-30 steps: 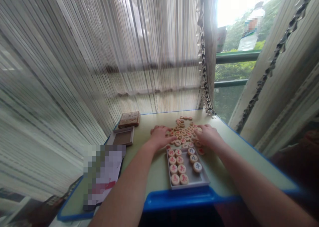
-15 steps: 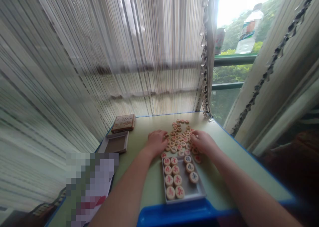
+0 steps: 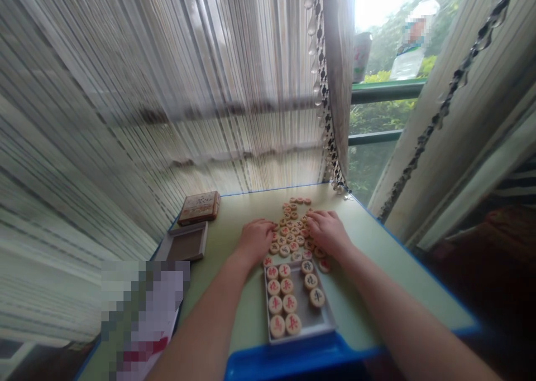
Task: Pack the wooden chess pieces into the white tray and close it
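Chess pieces (image 3: 292, 240) between left hand (image 3: 255, 237), right hand (image 3: 328, 231), palms down.

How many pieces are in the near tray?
11 in the tray: eight red-marked pieces in two columns of four on the left, three dark-marked pieces in one column on the right. None looks hidden.
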`<action>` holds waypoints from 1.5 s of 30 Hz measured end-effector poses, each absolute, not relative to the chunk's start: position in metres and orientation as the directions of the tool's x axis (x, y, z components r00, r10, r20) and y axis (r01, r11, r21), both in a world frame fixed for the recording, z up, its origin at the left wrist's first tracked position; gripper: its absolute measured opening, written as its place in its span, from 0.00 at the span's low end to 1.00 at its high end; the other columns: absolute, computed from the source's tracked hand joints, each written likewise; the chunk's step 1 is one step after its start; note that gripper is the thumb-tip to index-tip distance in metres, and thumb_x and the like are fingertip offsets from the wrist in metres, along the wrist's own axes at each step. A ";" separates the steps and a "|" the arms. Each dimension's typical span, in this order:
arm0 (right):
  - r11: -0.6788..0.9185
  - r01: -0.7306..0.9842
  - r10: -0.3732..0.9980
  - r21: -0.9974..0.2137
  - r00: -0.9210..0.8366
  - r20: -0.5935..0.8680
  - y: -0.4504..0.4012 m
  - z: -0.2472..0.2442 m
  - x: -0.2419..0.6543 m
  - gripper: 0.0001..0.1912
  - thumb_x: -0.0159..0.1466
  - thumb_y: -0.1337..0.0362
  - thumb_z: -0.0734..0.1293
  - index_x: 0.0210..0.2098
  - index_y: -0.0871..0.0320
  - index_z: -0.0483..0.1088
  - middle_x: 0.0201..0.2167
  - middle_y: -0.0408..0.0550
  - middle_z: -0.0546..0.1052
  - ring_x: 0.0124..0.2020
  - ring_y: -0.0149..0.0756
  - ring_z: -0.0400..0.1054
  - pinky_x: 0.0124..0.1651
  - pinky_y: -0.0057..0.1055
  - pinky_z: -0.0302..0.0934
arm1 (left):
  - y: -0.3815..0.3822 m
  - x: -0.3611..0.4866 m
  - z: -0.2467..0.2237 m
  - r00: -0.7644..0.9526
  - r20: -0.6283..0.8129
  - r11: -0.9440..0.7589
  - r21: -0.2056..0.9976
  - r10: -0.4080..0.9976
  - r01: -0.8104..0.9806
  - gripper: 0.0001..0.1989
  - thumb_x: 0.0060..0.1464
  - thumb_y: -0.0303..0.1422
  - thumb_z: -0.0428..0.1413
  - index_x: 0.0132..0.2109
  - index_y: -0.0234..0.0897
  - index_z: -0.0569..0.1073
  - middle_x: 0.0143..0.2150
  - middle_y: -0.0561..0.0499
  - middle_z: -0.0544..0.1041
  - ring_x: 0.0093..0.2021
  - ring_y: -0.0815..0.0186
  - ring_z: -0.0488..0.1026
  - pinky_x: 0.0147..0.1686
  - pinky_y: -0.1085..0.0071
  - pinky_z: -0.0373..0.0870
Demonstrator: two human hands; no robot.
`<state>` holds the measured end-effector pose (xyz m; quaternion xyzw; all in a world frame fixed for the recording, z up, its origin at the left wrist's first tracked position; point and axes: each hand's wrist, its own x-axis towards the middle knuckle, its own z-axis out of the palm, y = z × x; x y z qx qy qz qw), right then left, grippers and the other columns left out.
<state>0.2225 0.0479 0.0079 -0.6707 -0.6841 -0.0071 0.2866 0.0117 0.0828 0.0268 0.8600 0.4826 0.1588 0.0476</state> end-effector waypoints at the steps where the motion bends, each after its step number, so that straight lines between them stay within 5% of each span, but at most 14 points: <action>1: 0.091 0.917 0.913 -0.389 0.079 0.399 0.049 0.007 0.224 0.19 0.64 0.61 0.53 0.44 0.58 0.72 0.47 0.49 0.73 0.47 0.39 0.62 0.52 0.36 0.51 | 0.083 0.011 0.027 0.492 0.230 -0.539 0.242 0.840 0.807 0.16 0.54 0.30 0.46 0.46 0.40 0.74 0.48 0.52 0.74 0.51 0.65 0.67 0.54 0.68 0.58; 7: 0.074 0.902 0.916 -0.426 0.107 0.387 0.052 0.003 0.226 0.19 0.63 0.61 0.53 0.44 0.57 0.72 0.45 0.48 0.74 0.46 0.38 0.62 0.50 0.35 0.51 | 0.084 0.011 0.028 0.514 0.205 -0.552 0.251 0.833 0.795 0.17 0.58 0.37 0.43 0.46 0.40 0.74 0.49 0.51 0.74 0.54 0.63 0.65 0.55 0.66 0.57; 14: 0.065 0.933 0.906 -0.353 0.094 0.414 0.050 0.003 0.226 0.19 0.63 0.59 0.54 0.36 0.56 0.74 0.39 0.49 0.76 0.45 0.38 0.63 0.51 0.36 0.49 | 0.092 0.011 0.023 0.372 0.246 -0.436 0.313 0.895 0.844 0.18 0.50 0.24 0.45 0.45 0.36 0.74 0.48 0.48 0.74 0.50 0.65 0.67 0.53 0.70 0.60; 24: 0.128 0.911 0.904 -0.392 0.056 0.425 0.050 0.004 0.222 0.18 0.64 0.60 0.53 0.38 0.55 0.74 0.42 0.47 0.75 0.45 0.37 0.63 0.50 0.36 0.52 | 0.081 0.012 0.031 0.448 0.238 -0.500 0.246 0.862 0.830 0.18 0.46 0.22 0.46 0.38 0.43 0.76 0.45 0.55 0.76 0.54 0.63 0.64 0.56 0.62 0.55; 29: -0.056 0.920 0.809 -0.388 0.269 0.523 0.055 -0.005 0.232 0.18 0.60 0.65 0.55 0.41 0.56 0.74 0.51 0.49 0.70 0.52 0.43 0.59 0.53 0.40 0.52 | 0.080 0.013 0.028 0.469 0.292 -0.535 0.218 0.834 0.816 0.16 0.43 0.21 0.48 0.34 0.41 0.76 0.43 0.53 0.76 0.52 0.62 0.66 0.55 0.63 0.58; 38: -0.151 0.878 0.764 -0.455 0.395 0.509 0.057 -0.010 0.245 0.19 0.58 0.62 0.56 0.43 0.57 0.74 0.41 0.58 0.71 0.45 0.49 0.62 0.48 0.45 0.56 | 0.078 0.007 0.033 0.450 0.396 -0.562 0.236 0.800 0.793 0.14 0.45 0.24 0.47 0.35 0.38 0.76 0.41 0.50 0.76 0.46 0.64 0.69 0.52 0.68 0.62; 45: 0.045 0.811 0.844 -0.584 0.283 0.457 0.068 -0.011 0.254 0.21 0.57 0.66 0.54 0.41 0.60 0.74 0.41 0.52 0.74 0.45 0.41 0.65 0.51 0.36 0.56 | 0.085 0.028 0.047 0.550 0.270 -0.601 0.168 0.791 0.782 0.14 0.50 0.30 0.48 0.41 0.39 0.75 0.42 0.49 0.76 0.45 0.62 0.69 0.49 0.68 0.63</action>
